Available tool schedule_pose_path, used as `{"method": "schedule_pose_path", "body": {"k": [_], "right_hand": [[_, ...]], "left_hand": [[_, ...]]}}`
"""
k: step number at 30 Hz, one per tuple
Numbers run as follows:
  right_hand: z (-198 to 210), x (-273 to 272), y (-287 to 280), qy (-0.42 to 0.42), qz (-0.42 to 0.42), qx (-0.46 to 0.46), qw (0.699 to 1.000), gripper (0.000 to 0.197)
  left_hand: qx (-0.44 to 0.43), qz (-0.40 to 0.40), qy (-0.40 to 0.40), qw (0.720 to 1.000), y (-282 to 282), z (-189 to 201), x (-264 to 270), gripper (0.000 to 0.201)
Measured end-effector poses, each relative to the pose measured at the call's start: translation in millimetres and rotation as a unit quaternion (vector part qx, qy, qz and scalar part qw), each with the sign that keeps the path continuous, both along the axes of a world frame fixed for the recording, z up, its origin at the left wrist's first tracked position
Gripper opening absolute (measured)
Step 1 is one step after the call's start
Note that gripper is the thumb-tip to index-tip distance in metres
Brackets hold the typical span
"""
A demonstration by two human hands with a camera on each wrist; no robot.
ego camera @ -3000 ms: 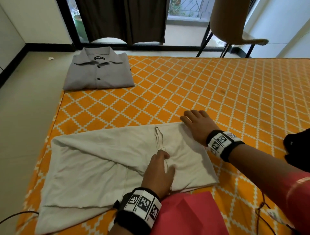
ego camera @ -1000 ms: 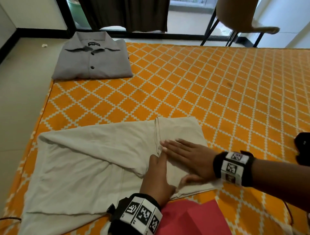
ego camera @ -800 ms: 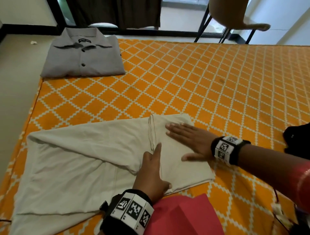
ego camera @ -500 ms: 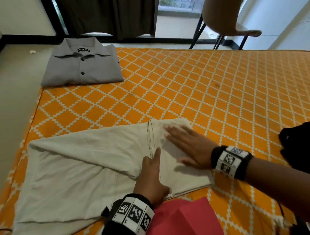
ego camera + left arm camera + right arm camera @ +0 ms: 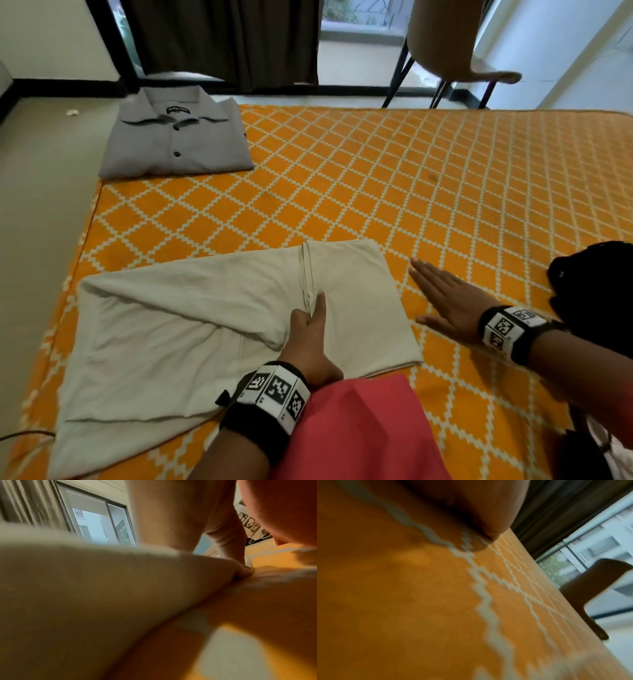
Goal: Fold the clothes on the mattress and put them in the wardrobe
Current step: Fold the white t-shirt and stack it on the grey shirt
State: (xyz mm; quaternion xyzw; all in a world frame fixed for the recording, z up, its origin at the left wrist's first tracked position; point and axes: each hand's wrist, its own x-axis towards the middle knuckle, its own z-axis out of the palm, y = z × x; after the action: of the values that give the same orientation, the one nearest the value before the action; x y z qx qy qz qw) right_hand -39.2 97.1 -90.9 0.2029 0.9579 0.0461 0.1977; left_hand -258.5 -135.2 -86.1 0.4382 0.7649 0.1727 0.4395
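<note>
- two hands are low over the mattress (image 5: 428, 192), well apart from each other.
- left hand (image 5: 310, 337) lies on the beige cloth (image 5: 191, 308), its index finger straight along the hem seam in the middle; the other fingers curl at the edge of the folded-over flap, and whether they pinch the flap i cannot tell.
- in the left wrist view a fingertip (image 5: 238, 555) presses down on the cloth's (image 5: 85, 588) fold; the rest is blurred.
- right hand (image 5: 445, 305) is flat, fingers straight and together, holding nothing, just beside the cloth's right edge and off it, over the orange cover.
- in the right wrist view the hand's (image 5: 471, 513) underside sits right at the mattress (image 5: 419, 601) pattern; too blurred to tell whether it touches.
- beige cloth lies at the near left part of the mattress, partly folded: a long flap runs diagonally from the left corner to the middle seam, and the right part lies smooth.
- grey shirt (image 5: 174, 140) lies folded, buttoned and collar up, at the far left corner of the mattress, overhanging onto the floor (image 5: 41, 205).
- black cloth (image 5: 596, 291) is bunched at the right edge of the mattress, near the right wrist.
- chair (image 5: 445, 44) stands beyond the far side, before a dark curtain (image 5: 222, 37).
</note>
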Motion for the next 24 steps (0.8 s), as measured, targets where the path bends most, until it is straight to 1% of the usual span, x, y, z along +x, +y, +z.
{"method": "schedule_pose_path", "body": {"k": [1, 2, 3, 4, 5, 6, 7, 8, 9, 10, 11, 12, 13, 14, 15, 17, 18, 19, 20, 21, 22, 23, 24], "right_hand": [[2, 1, -5, -0.006, -0.033, -0.008, 0.999, 0.094], [4, 0, -10, 0.009, -0.071, -0.023, 0.997, 0.096], [10, -6, -16, 0.048, -0.103, -0.043, 0.993, 0.097], [16, -12, -22, 0.096, -0.143, -0.069, 0.983, 0.092], [20, -17, -28, 0.143, -0.186, -0.104, 0.967, 0.077], [24, -23, -32, 0.178, -0.239, -0.146, 0.943, 0.056], [25, -31, -37, 0.209, -0.285, -0.198, 0.914, 0.038], [27, -40, -44, 0.228, -0.329, -0.247, 0.883, 0.027], [28, -49, -51, 0.239, -0.359, -0.281, 0.858, 0.027], [29, -56, -58, 0.235, -0.377, -0.293, 0.847, 0.031], [29, -63, -62, 0.228, -0.382, -0.303, 0.843, 0.034], [33, -69, -68, 0.219, -0.383, -0.307, 0.843, 0.033], [34, -74, -70, 0.219, -0.384, -0.308, 0.842, 0.027], [35, -76, -71, 0.225, -0.394, -0.311, 0.835, 0.02], [36, -79, -71, 0.242, -0.407, -0.331, 0.816, 0.02], [41, -81, -70, 0.274, -0.424, -0.397, 0.767, 0.045], [45, -82, -69, 0.271, -0.416, -0.417, 0.762, 0.057], [49, -84, -69, 0.252, -0.396, -0.421, 0.776, 0.063], [51, -86, -69, 0.227, -0.381, -0.412, 0.796, 0.064], [52, -88, -67, 0.207, -0.365, -0.397, 0.816, 0.06], [56, -91, -69, 0.198, -0.353, -0.384, 0.83, 0.055], [58, -94, -67, 0.203, -0.351, -0.383, 0.83, 0.052], [66, -98, -71, 0.212, -0.36, -0.384, 0.823, 0.052]], "left_hand": [[-0.003, 0.0, 0.006, 1.0, 0, 3, 1, 0.129], [-0.004, 0.0, 0.015, 1.0, -1, 7, 2, 0.128], [-0.005, 0.001, 0.025, 1.0, -1, 10, 3, 0.127], [-0.007, 0.002, 0.033, 0.999, -2, 14, 4, 0.125], [-0.009, 0.003, 0.04, 0.999, -3, 18, 6, 0.123], [-0.007, 0.005, 0.051, 0.999, -4, 23, 8, 0.119], [-0.005, 0.007, 0.067, 0.998, -6, 29, 8, 0.115], [0.001, 0.008, 0.088, 0.996, -9, 34, 7, 0.111], [0.013, 0.01, 0.111, 0.994, -14, 39, 4, 0.105], [0.03, 0.018, 0.132, 0.991, -21, 46, -2, 0.096], [0.047, 0.032, 0.146, 0.988, -32, 54, -9, 0.086], [0.062, 0.049, 0.155, 0.985, -45, 63, -19, 0.077], [0.071, 0.062, 0.163, 0.982, -60, 70, -30, 0.072], [0.073, 0.072, 0.175, 0.979, -77, 78, -42, 0.069], [0.072, 0.08, 0.193, 0.975, -95, 84, -55, 0.068], [0.058, 0.101, 0.238, 0.964, -132, 93, -81, 0.069], [0.049, 0.111, 0.259, 0.958, -149, 96, -93, 0.069], [0.043, 0.123, 0.276, 0.952, -165, 97, -104, 0.068], [0.041, 0.138, 0.288, 0.947, -180, 99, -114, 0.068], [0.039, 0.154, 0.294, 0.942, -193, 99, -122, 0.067], [0.043, 0.17, 0.285, 0.942, -203, 97, -129, 0.066], [0.049, 0.188, 0.262, 0.945, -211, 94, -134, 0.066], [0.056, 0.197, 0.241, 0.949, -217, 90, -138, 0.068]]}}
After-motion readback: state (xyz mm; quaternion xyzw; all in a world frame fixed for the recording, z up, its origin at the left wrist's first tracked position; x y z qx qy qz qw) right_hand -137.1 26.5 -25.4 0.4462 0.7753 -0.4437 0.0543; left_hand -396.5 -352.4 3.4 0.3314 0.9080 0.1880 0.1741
